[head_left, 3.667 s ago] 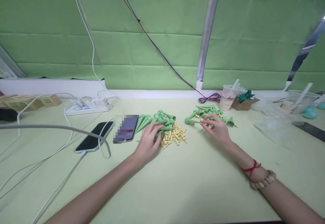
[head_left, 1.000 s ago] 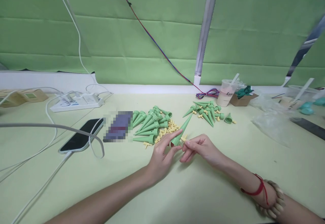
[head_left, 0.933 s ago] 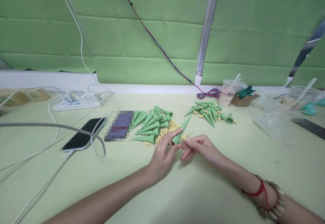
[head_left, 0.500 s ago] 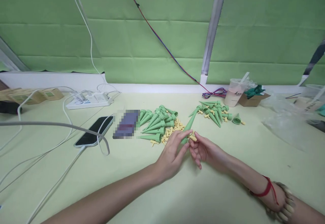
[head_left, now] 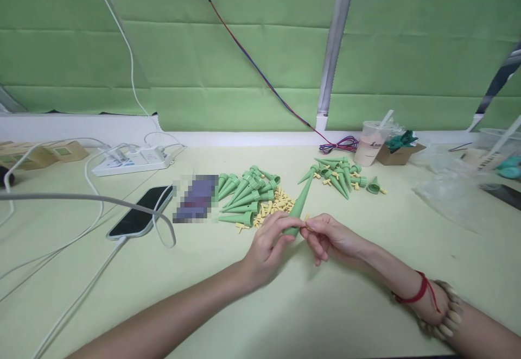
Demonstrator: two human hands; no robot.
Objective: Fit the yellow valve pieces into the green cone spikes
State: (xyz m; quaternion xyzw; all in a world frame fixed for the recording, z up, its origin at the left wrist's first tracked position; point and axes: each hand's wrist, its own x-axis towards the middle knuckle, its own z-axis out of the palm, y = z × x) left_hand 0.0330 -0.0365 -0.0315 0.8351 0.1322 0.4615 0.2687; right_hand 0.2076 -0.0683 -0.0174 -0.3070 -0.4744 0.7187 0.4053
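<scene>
Pinching the wide end of a green cone [head_left: 299, 207] between thumb and forefingers of the left hand [head_left: 266, 245], low over the middle of the bench [head_left: 325, 304], tip slanting up and away toward the far edge. Meeting it from the other side with the right hand [head_left: 331, 238], thumb and forefinger pressed together on a small yellow peg [head_left: 307, 221] right at the cone's side near its base, remaining fingers curled loosely under.

Judging the cone light, hollow and stiff, moulded plastic, smooth enough to slip along its taper; best gripped at the ribbed collar by the wide end, never toward the thin tip, where likely to flex or shoot out of the fingers. Judging the peg tiny, light, rigid, easily dropped; only a fingertip pinch fits.

Just beyond the hands, lying flat: a heap of bare cones [head_left: 244, 193] with loose yellow pegs [head_left: 277, 205] spilled beside. Farther right, a second group of cones with pegs fitted [head_left: 337, 174]. Left of these, two phones [head_left: 140, 218] on cables. Toward the far edge, a power strip [head_left: 130, 159] at left, a plastic cup [head_left: 369, 143] and small cardboard box [head_left: 399, 152] at right.
</scene>
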